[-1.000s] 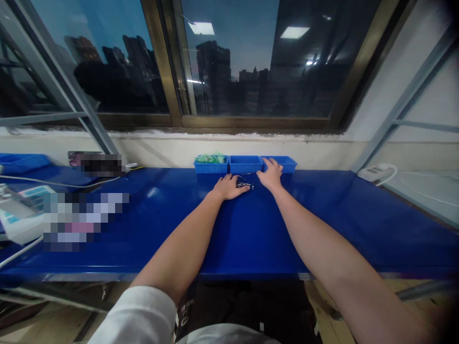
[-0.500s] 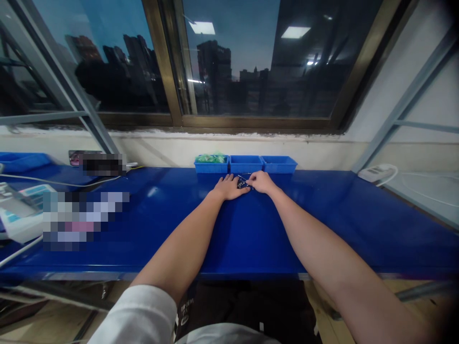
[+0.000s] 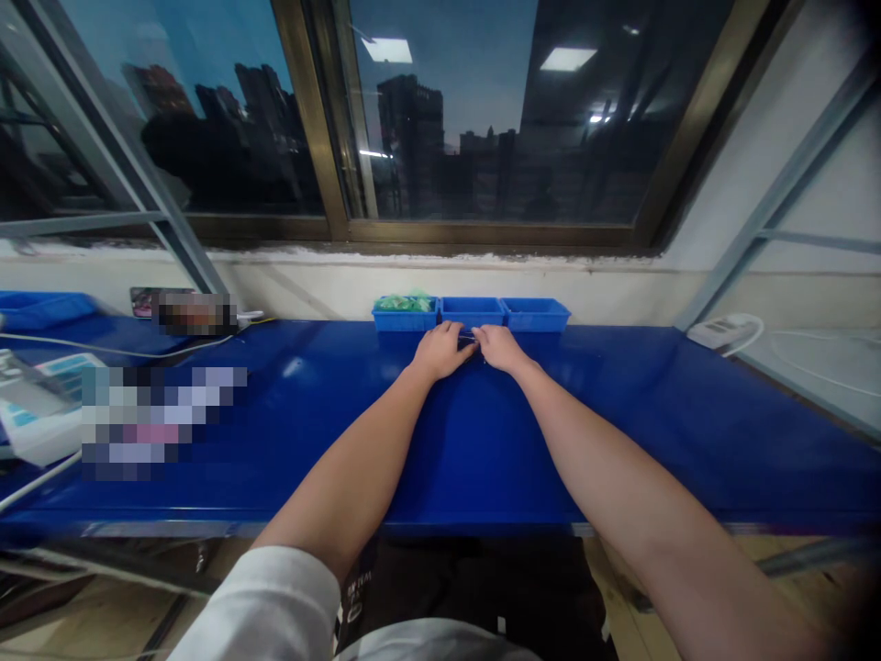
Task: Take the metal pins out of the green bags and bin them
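My left hand (image 3: 444, 349) and my right hand (image 3: 496, 347) meet fingertip to fingertip on the blue table (image 3: 482, 441), just in front of the middle blue bin (image 3: 472, 313). Both hands have their fingers curled around a small dark metal piece (image 3: 470, 341), which shows only as a sliver between them. The left blue bin (image 3: 405, 312) holds green parts. The right blue bin (image 3: 535, 315) stands just beyond my right hand.
A white device with a cable (image 3: 726, 330) lies at the far right by the wall. At the left are a white machine (image 3: 34, 404), cables (image 3: 103, 352), a blue tray (image 3: 38, 308) and blurred items. A window runs behind the table.
My right hand came back from the right bin to the small metal piece. Both hands then closed on it and shifted slightly toward the bins.
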`<state>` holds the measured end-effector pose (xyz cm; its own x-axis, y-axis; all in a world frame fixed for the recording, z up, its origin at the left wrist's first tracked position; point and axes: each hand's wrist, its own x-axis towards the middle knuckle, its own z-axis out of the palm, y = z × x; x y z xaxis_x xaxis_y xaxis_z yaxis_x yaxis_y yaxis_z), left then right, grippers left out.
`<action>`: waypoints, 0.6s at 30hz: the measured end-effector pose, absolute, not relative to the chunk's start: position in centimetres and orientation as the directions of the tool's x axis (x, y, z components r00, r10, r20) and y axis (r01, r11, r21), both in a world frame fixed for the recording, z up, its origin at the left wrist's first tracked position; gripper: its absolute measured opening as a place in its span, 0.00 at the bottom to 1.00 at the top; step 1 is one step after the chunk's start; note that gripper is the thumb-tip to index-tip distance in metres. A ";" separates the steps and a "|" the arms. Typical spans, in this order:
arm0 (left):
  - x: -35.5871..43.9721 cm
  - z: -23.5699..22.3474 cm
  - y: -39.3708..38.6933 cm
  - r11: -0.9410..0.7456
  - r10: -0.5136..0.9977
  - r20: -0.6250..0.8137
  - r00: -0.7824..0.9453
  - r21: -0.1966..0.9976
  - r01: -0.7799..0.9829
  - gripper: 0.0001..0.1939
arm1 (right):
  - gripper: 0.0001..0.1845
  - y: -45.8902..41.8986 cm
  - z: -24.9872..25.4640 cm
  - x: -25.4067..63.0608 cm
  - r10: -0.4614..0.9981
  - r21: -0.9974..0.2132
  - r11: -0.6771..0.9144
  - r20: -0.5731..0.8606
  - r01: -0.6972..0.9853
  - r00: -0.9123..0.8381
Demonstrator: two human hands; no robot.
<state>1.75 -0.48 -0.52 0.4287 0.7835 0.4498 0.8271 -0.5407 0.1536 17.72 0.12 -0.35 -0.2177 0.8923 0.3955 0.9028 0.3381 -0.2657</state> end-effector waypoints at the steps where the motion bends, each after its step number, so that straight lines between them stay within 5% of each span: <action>1: 1.8 -0.4 -0.5 -0.564 0.759 0.476 0.444 0.142 0.813 0.20 | 0.24 0.1 -0.3 17.7 0.892 -0.261 0.336 0.396 0.905 -0.217; 9: 1.7 -0.1 -0.4 -0.630 0.680 0.533 0.504 0.073 0.773 0.14 | 0.25 0.3 -0.4 18.0 0.874 -0.412 0.364 0.462 0.836 -0.153; 14: 1.6 0.0 -0.5 -0.573 0.724 0.509 0.466 0.067 0.817 0.16 | 0.16 0.5 -0.6 18.1 0.885 -0.778 0.448 0.456 0.440 -0.094; 18: 1.6 0.2 -0.6 -0.562 0.731 0.504 0.461 0.060 0.825 0.17 | 0.16 0.3 -0.4 18.3 0.913 -0.885 0.407 0.398 0.226 -0.084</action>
